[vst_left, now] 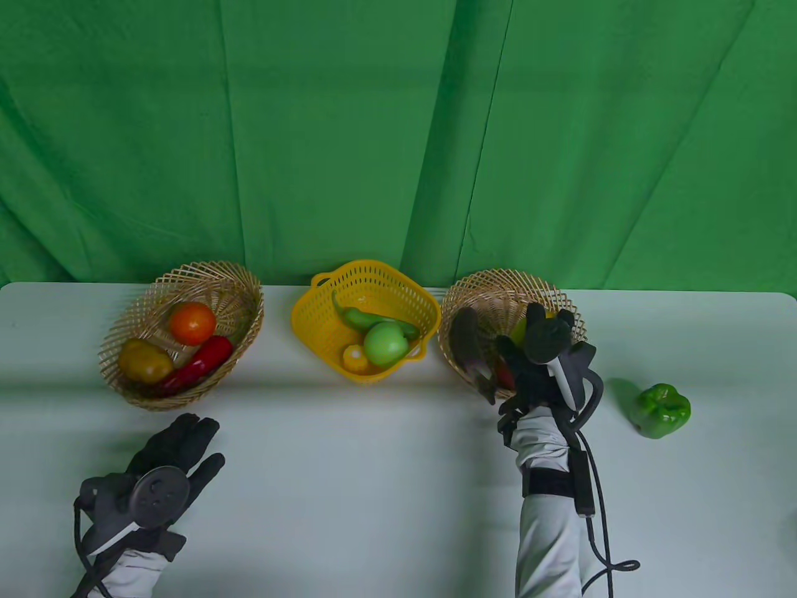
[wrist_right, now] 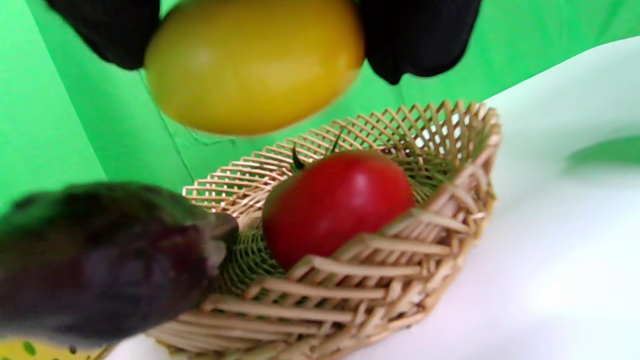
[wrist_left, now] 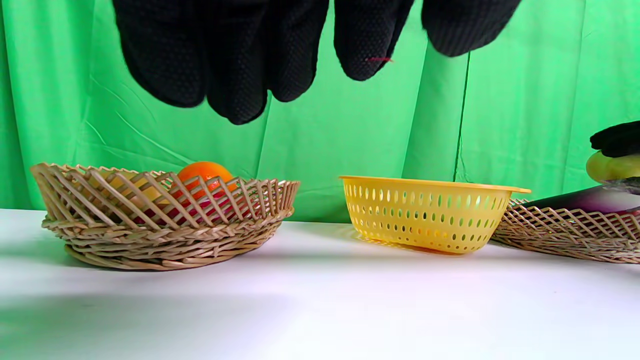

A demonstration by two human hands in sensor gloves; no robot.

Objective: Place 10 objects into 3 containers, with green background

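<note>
Overall, white desk [vst_left: 373,473] against green backdrop [vst_left: 398,124]. Three baskets: left wicker basket [vst_left: 134,389] with three items, yellow basket [vst_left: 311,311] with three, right wicker basket [vst_left: 485,283]. Right hand [vst_left: 545,355] gripping yellow fruit [wrist_right: 252,62] above it; left hand [vst_left: 165,470] spread, holding nothing. One green pepper [vst_left: 661,411] on desk, well apart

Table view — high, looking down and forward over the white table [vst_left: 386,473]. Left wrist view — low, near table level, facing the backdrop. Right wrist view — close above the right wicker basket [wrist_right: 380,280], shared by all three.
</note>
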